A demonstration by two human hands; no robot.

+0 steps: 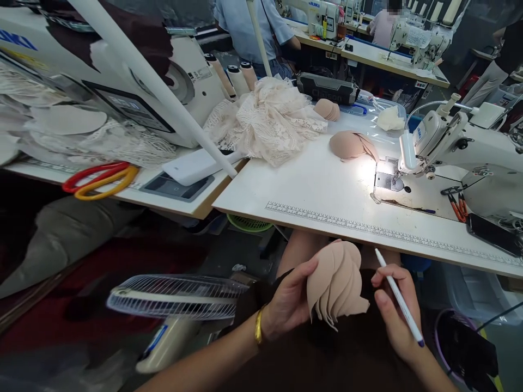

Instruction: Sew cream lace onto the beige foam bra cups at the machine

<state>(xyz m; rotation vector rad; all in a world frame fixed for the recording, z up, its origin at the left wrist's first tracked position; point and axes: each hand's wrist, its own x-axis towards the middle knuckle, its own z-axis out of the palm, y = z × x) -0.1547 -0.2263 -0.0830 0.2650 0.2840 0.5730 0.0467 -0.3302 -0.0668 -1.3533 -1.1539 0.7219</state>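
beige pieces [335,280] fill the curled left hand [288,296]; half-curled right hand [393,320] holds a pen [399,296].

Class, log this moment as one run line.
left hand: holds fanned fabric pieces; right hand: holds pen; sewing machine: on table, lit

JUKI stands in blue on the left sewing machine [126,106], right machine [482,136] and rear machine [314,16]; faint lettering, apparently "Claison", marks the dark case [327,90]; the worktop [302,182] ruler scale [368,227] is too small to read
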